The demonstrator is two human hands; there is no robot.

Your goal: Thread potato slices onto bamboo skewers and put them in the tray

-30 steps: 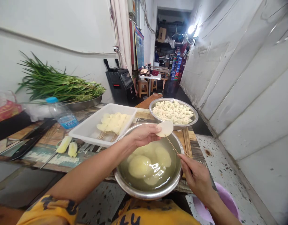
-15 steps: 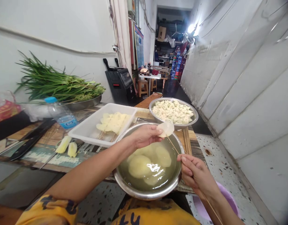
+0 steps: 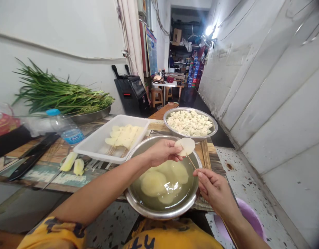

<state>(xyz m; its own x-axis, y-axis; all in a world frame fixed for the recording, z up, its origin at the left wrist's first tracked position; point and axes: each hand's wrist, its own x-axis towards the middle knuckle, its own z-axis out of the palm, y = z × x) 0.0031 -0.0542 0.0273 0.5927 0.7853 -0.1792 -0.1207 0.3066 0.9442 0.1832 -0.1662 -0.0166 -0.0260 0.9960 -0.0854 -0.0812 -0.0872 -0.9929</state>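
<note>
My left hand (image 3: 163,151) pinches a pale round potato slice (image 3: 185,146) above a steel bowl (image 3: 138,204) of water with several more slices soaking in it. My right hand (image 3: 213,188) grips a thin bamboo skewer (image 3: 191,162) whose tip goes into the lower edge of the held slice. Both hands hover over the bowl's right half. A white tray (image 3: 97,145) to the left holds several skewered slices. A second steel bowl (image 3: 212,129) behind is full of white cauliflower pieces.
A water bottle (image 3: 64,128), loose skewers (image 3: 204,152), two pale vegetable pieces (image 3: 73,164), a dark knife (image 3: 27,162) and a pan of green chives (image 3: 61,95) are on the wooden table. A pink tub (image 3: 246,214) stands on the floor at right. A wall runs along the right.
My right hand has slid up the skewer toward the slice, so less stick shows between the hands. The slice has dropped slightly and the camera has shifted a little.
</note>
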